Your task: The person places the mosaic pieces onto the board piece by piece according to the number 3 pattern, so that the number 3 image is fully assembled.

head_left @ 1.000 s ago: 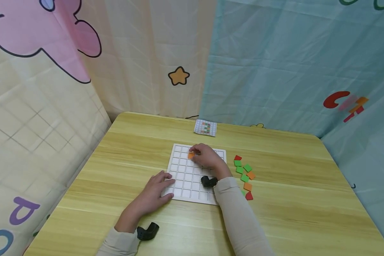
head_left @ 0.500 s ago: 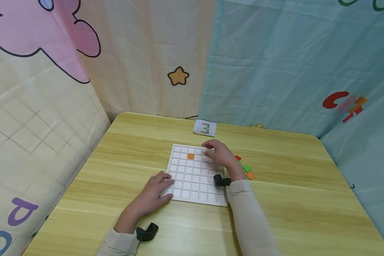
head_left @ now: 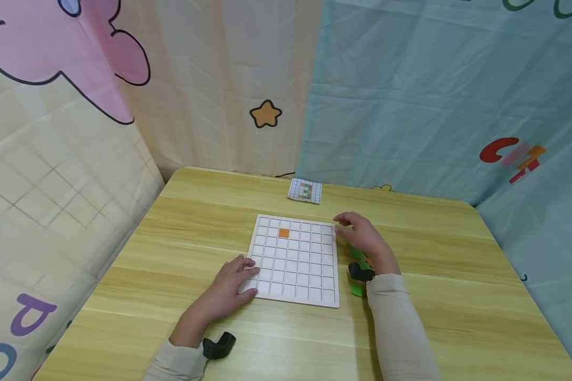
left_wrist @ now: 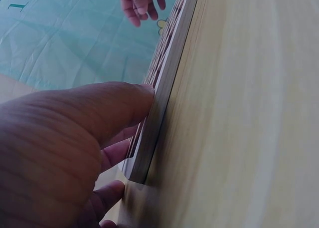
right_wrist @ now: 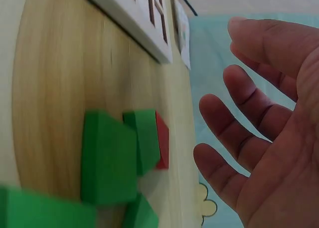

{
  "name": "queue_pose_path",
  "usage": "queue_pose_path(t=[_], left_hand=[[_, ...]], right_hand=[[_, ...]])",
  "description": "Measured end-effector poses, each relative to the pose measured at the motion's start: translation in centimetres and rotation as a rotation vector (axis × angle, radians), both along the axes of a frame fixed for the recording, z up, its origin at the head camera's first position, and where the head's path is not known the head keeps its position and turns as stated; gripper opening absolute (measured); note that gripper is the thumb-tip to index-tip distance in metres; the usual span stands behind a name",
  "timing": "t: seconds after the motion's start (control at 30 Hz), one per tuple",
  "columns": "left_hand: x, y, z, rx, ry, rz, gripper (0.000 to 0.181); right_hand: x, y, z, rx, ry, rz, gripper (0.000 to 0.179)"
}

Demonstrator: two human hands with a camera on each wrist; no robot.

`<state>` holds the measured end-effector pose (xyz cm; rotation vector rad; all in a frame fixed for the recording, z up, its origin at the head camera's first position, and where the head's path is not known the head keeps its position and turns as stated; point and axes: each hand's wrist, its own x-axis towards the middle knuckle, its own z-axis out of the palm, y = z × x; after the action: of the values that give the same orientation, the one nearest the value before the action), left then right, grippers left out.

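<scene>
A white grid board [head_left: 297,272] lies on the wooden table, with one orange square tile [head_left: 284,233] in a cell near its far left part. My left hand [head_left: 230,282] rests at the board's near left edge, fingers loosely spread; in the left wrist view its thumb [left_wrist: 117,108] touches the rim. To the right of the board my right hand [head_left: 366,237] hovers over loose tiles, holding nothing, its fingers relaxed and apart. Green tiles [right_wrist: 108,160] and a red tile [right_wrist: 163,140] show below it in the right wrist view. From the head, the hand and forearm hide most of them.
A small card with a coloured grid pattern [head_left: 304,191] lies beyond the board near the table's far edge. Black camera mounts [head_left: 219,345] stick out from both wrists. Printed curtains [head_left: 410,95] hang behind and beside the table [head_left: 457,286].
My right hand has let go of the orange tile, leaving it in its cell, and moved right across the board to the loose tiles. My left hand stays put.
</scene>
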<state>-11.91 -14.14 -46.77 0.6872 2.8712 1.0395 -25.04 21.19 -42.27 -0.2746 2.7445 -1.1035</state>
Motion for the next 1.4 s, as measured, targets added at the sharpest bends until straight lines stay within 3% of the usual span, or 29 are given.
queue_pose_path(t=[0.57,0.97,1.4], left_hand=[[0.1,0.1,0.1,-0.008,-0.039,0.013,0.045],[0.0,0.1,0.0,-0.006,-0.043,0.015,0.045],[-0.1,0.1,0.2,-0.015,-0.046,0.012,0.046]], right_hand=[[2.0,4.7,-0.5,0.077,-0.013,-0.015,0.038],[2.4,4.9,-0.9,0.053,-0.079,0.015,0.029],[1.9,3.8,-1.2,0.091,-0.059,0.041,0.023]])
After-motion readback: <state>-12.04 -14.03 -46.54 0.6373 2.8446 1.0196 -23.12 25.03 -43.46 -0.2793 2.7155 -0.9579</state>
